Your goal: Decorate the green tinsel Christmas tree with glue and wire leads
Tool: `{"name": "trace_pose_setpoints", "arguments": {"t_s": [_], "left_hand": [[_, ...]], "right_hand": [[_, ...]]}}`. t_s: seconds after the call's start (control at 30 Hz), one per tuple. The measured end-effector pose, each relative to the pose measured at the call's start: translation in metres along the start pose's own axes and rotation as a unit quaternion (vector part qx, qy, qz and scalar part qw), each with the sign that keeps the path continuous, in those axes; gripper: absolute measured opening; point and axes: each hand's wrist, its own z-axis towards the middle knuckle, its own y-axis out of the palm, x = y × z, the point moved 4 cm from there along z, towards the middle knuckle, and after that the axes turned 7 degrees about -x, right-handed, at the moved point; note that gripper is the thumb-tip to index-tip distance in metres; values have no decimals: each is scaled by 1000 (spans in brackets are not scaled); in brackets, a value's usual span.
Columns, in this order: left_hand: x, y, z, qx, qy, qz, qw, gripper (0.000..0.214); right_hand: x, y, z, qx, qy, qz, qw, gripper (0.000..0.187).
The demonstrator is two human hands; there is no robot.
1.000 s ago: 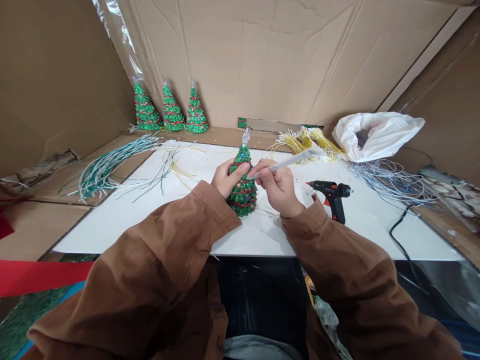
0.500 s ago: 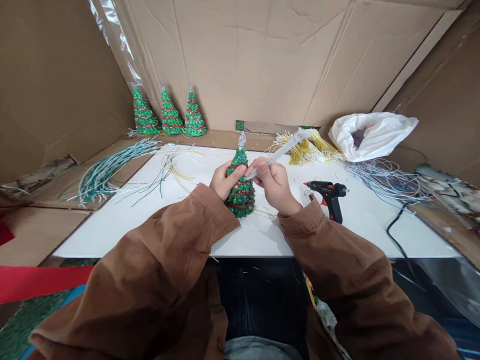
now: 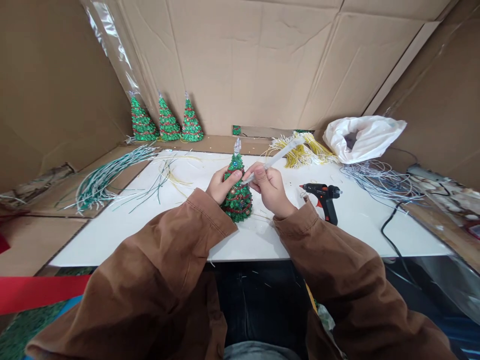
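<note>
Tilting more steeply than a second ago, the slim pale tool (image 3: 284,153) pinched by the right fingers (image 3: 261,174) reaches the miniature Christmas tree (image 3: 239,203), held upright over the table (image 3: 360,237) by the left fingers (image 3: 231,180), so work there seems unfinished.

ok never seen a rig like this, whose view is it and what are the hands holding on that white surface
There is no machine here: one camera on a person's head looks forward and down at their own bare hands. The left hand holds a small green tree; the right hand holds a pale stick, its lower end at the tree. On the white surface lies a glue gun. Yellow wires lie near its back edge, beside a white bag. Three similar trees stand behind, at left.
</note>
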Motion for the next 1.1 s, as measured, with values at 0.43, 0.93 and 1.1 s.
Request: {"name": "trace_pose_setpoints", "arguments": {"t_s": [0.43, 0.93, 1.1], "left_hand": [[1, 1, -1, -5, -7, -18, 1000, 49], [-4, -1, 0, 8, -6, -26, 1000, 54], [-5, 2, -2, -15, -31, -40, 999, 55]], "right_hand": [[-7, 2, -4, 23, -28, -52, 998, 43], [-13, -4, -7, 81, -15, -7, 997, 43], [-21, -19, -7, 169, -53, 19, 984, 32]]}}
